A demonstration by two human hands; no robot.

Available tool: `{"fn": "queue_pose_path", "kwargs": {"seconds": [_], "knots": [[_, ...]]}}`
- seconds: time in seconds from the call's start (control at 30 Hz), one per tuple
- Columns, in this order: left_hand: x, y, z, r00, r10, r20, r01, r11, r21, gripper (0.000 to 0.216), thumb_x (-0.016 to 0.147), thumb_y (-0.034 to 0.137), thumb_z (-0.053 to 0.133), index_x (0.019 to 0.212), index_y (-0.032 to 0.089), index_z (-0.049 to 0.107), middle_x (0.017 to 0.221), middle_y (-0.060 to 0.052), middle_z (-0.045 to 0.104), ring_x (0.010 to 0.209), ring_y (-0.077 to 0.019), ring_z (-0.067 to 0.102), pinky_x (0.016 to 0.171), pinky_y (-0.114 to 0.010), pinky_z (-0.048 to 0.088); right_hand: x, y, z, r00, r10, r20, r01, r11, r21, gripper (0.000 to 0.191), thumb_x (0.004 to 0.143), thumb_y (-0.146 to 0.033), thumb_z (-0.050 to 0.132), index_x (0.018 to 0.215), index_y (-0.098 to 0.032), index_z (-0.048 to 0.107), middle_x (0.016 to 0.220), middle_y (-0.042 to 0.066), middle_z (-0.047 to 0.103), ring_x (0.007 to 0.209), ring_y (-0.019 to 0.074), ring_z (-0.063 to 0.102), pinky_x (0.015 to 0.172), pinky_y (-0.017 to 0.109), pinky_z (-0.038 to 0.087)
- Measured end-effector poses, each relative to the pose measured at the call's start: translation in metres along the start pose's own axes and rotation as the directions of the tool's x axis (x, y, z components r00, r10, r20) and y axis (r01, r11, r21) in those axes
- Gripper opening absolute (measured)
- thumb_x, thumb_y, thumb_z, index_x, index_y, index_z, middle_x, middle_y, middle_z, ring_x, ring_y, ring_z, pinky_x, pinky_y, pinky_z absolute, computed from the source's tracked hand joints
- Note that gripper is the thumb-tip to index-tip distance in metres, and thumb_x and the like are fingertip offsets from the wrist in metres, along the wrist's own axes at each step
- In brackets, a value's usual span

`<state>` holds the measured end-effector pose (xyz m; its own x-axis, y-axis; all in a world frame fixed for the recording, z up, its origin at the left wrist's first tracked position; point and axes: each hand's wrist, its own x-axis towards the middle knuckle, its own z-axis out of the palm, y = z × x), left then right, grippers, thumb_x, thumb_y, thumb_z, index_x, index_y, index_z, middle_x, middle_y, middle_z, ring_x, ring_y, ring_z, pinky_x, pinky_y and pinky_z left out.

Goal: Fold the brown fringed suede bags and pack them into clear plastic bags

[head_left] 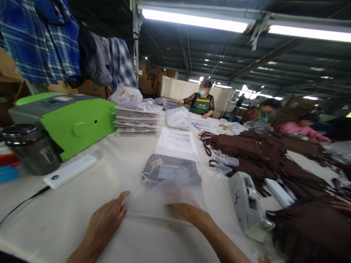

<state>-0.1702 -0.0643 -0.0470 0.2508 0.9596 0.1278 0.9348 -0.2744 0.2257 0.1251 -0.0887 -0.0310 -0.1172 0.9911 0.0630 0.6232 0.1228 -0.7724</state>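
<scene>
The bag point(149, 199) lies left of the tape dispenser point(241, 204).

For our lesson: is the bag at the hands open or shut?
Open: the right hand reaches inside the clear bag, hazy through its film.

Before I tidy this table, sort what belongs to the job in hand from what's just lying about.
Probably part of the job:
translucent plastic bag
folded grey fabric
tan hang tag

Probably just lying about:
lidded tumbler
white corded device
</scene>
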Motion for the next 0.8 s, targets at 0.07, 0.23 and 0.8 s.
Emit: {"fn": "queue_pose_path", "kwargs": {"seconds": [0.07, 0.23, 0.8], "knots": [[-0.001, 0.004, -0.008, 0.997, -0.052, 0.053, 0.053, 0.998, -0.019, 0.041, 0.092, 0.023, 0.029, 0.129, 0.023, 0.047, 0.092, -0.003, 0.071, 0.087, -0.0213, 0.068, 0.071, -0.031, 0.045, -0.025, 0.001, -0.013, 0.993, 0.065, 0.097, -0.058, 0.996, -0.071, 0.023, 0.090, -0.031, 0.050, 0.093, -0.026, 0.073, 0.087, -0.001, 0.073, 0.081, 0.0184, 0.066, 0.077, 0.031, 0.049], [-0.003, 0.013, -0.024, 0.975, -0.171, 0.139, 0.189, 0.974, -0.127, 0.038, 0.092, 0.030, 0.026, 0.126, 0.026, 0.043, 0.085, 0.000, 0.067, 0.080, -0.0207, 0.068, 0.066, -0.029, 0.041, -0.069, -0.005, -0.031, 0.963, 0.165, 0.213, -0.118, 0.969, -0.217, 0.021, 0.080, -0.022, 0.053, 0.084, -0.025, 0.073, 0.080, -0.001, 0.074, 0.073, 0.0161, 0.065, 0.062, 0.023, 0.041], [0.022, 0.032, -0.068, 0.996, -0.085, -0.001, 0.072, 0.857, -0.510, 0.035, 0.081, 0.042, 0.038, 0.104, 0.022, 0.055, 0.058, 0.007, 0.057, 0.055, -0.0168, 0.059, 0.059, -0.026, 0.044, -0.114, -0.056, 0.054, 0.925, -0.183, 0.333, 0.129, 0.976, 0.178, 0.057, 0.085, -0.041, 0.065, 0.136, -0.024, 0.047, 0.144, 0.011, 0.047, 0.134, 0.0329, 0.039, 0.108, 0.052, 0.034]]}}
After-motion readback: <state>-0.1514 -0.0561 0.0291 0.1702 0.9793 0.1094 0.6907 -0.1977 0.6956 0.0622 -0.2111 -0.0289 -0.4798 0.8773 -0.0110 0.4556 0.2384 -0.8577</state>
